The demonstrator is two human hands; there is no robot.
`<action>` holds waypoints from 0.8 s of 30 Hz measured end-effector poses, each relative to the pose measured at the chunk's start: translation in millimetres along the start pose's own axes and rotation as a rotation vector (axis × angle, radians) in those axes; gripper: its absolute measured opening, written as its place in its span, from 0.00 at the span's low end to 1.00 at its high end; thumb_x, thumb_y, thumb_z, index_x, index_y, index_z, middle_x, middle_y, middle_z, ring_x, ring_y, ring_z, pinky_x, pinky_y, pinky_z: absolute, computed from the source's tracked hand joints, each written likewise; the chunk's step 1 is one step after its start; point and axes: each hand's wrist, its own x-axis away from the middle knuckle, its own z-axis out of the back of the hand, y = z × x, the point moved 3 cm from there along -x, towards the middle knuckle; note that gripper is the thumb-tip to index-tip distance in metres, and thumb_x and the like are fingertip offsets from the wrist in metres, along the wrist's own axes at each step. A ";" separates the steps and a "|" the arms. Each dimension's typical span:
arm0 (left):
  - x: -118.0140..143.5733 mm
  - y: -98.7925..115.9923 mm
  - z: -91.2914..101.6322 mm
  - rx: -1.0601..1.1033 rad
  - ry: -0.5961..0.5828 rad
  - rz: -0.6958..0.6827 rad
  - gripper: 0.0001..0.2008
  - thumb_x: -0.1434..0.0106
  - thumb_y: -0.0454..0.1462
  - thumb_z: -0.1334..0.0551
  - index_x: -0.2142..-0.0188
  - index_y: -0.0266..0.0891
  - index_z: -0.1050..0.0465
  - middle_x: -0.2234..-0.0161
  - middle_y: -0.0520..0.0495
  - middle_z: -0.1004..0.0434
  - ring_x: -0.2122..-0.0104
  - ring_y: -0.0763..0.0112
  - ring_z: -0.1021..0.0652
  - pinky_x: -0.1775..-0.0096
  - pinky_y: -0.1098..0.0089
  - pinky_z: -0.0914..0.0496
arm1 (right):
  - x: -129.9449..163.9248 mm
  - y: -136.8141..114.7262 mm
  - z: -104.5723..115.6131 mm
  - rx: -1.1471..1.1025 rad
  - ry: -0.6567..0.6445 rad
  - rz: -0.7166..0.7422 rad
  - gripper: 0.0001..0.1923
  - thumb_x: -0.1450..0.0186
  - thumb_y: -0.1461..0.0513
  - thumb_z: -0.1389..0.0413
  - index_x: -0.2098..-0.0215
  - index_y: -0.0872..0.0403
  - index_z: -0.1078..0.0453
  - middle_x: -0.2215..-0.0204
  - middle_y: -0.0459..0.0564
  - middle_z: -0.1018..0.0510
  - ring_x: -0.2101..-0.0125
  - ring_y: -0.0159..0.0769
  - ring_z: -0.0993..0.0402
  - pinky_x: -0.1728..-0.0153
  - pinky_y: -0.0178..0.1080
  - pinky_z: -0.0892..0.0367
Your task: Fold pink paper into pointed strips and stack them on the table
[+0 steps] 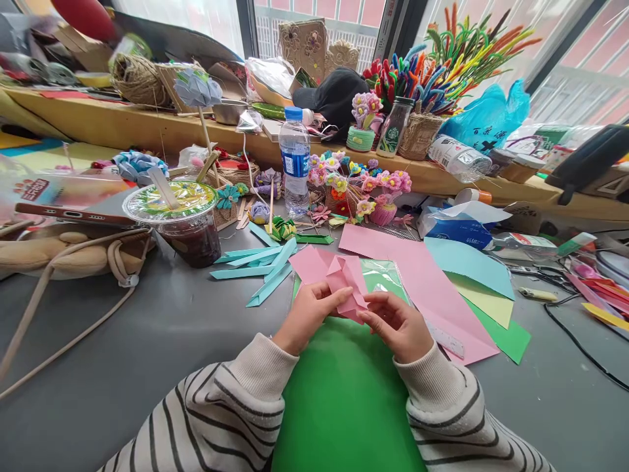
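A folded pink paper piece point(348, 280) is held between both hands above a green sheet point(344, 400) on the grey table. My left hand point(307, 314) pinches its left side with the thumb on top. Its lower right edge is gripped by the fingers of my right hand point(400, 326). Both wrists wear striped sleeves. Under the piece lies a flat pink sheet point(422, 282) and a clear packet of green paper point(386, 278).
Teal paper strips point(260, 265) lie left of the hands. A lidded iced drink cup point(184, 219) and a water bottle point(295, 164) stand behind. Stacked coloured sheets point(484, 292) spread right. A ruler point(445, 337), cables point(580, 341) and a beige bag point(63, 252) surround the area.
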 end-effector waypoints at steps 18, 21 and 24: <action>1.0 0.0 -2.6 0.007 -0.087 0.060 0.13 0.53 0.39 0.38 0.72 0.30 0.28 0.75 0.46 0.26 0.73 0.71 0.27 0.68 0.71 0.32 | 7.7 -20.6 8.0 0.589 0.052 0.569 0.08 0.43 0.67 0.49 0.64 0.56 0.33 0.73 0.51 0.26 0.74 0.32 0.30 0.72 0.35 0.31; 0.8 -0.6 -2.8 0.003 -0.083 0.054 0.12 0.53 0.39 0.38 0.74 0.29 0.28 0.76 0.46 0.27 0.74 0.72 0.27 0.67 0.70 0.32 | 9.0 -25.1 6.5 0.688 0.054 0.684 0.10 0.44 0.70 0.50 0.64 0.59 0.32 0.74 0.53 0.26 0.74 0.33 0.30 0.71 0.35 0.32; 0.9 -0.8 -2.6 0.010 -0.058 0.054 0.11 0.53 0.38 0.39 0.73 0.29 0.29 0.75 0.46 0.27 0.73 0.72 0.27 0.68 0.70 0.32 | 10.2 -28.4 4.8 0.746 0.060 0.758 0.10 0.43 0.70 0.51 0.63 0.59 0.32 0.76 0.54 0.26 0.74 0.34 0.29 0.72 0.35 0.32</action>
